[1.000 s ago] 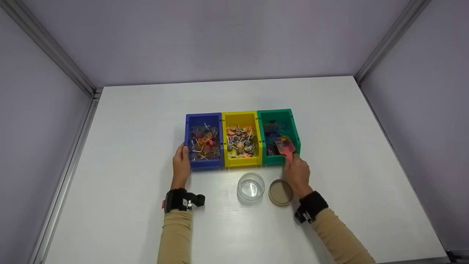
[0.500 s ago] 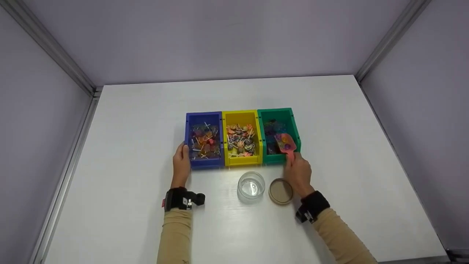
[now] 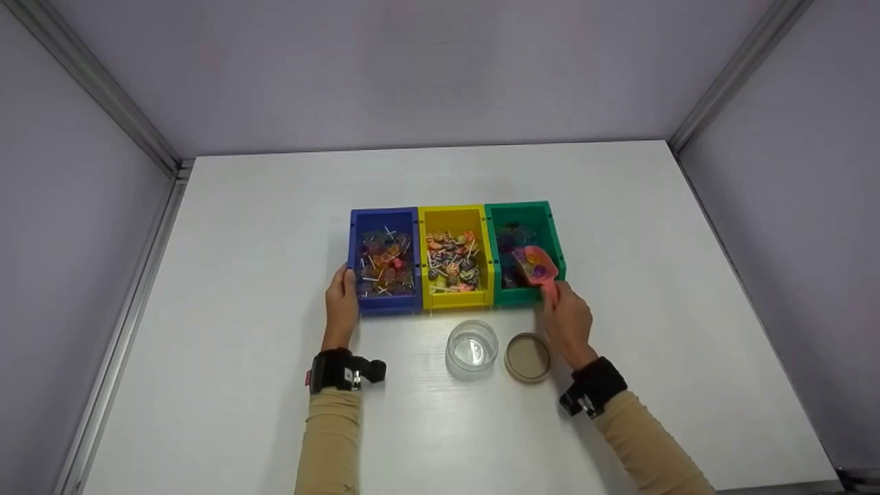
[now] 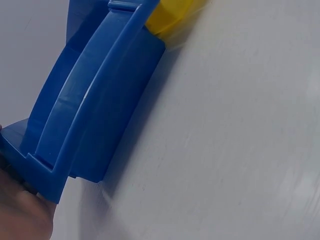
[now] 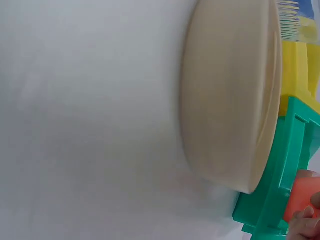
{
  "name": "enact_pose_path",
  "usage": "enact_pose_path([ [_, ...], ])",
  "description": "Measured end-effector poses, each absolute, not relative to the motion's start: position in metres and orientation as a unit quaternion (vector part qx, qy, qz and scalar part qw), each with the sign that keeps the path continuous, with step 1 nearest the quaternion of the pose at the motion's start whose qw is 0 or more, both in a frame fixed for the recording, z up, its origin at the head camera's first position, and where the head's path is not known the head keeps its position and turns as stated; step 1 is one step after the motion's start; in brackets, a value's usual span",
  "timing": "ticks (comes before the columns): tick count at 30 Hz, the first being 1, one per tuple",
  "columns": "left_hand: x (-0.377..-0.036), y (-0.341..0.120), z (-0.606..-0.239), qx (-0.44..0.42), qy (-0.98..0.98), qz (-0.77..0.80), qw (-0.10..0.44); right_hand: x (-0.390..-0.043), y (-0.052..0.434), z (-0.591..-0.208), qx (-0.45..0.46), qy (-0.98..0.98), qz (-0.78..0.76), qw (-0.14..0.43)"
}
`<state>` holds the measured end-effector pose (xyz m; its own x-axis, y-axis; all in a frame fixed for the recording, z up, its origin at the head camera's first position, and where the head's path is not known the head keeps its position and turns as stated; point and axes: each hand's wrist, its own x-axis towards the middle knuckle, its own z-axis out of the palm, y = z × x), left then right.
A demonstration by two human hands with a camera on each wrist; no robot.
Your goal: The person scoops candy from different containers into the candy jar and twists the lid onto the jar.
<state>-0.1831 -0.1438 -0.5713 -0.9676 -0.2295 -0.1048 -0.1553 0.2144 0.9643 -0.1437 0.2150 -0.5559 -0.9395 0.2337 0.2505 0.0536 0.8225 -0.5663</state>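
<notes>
**Pink scoop loaded over the green bin**

Pink plastic scoop (image 3: 537, 265), carrying candies, is hanging over the green plastic bin (image 3: 550, 227); the right hand (image 3: 568, 320) is pinching its handle. The left hand (image 3: 341, 302) is resting its relaxed fingers against the blue plastic bin (image 3: 356, 234). Only the right wrist view is showing the beige round lid (image 5: 230, 95) edge-on.

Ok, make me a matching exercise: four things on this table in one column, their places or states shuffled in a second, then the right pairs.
Things:
1. blue bin
2. pink scoop
3. glass jar
4. tan lid

Places or states:
A. lies flat on the table, right of the jar
B. held by the right hand over the green bin
C. stands open in front of the yellow bin
D. touched at its near corner by the left hand

Pairs: 1-D, 2-B, 3-C, 4-A
</notes>
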Motion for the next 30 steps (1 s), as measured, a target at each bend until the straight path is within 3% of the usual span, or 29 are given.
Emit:
enact_pose_path([
  [16,-0.184,-0.145,-0.571,0.129,-0.778,-0.614,0.019,-0.134,0.23,-0.537,-0.032,-0.935,0.319,0.149],
  [23,-0.185,-0.147,-0.571,0.133,-0.777,-0.616,0.001,-0.123,0.238,-0.53,0.03,-0.934,0.317,0.16],
  [30,-0.184,-0.15,-0.572,0.111,-0.77,-0.628,0.022,-0.114,0.243,-0.523,0.085,-0.931,0.323,0.149],
])
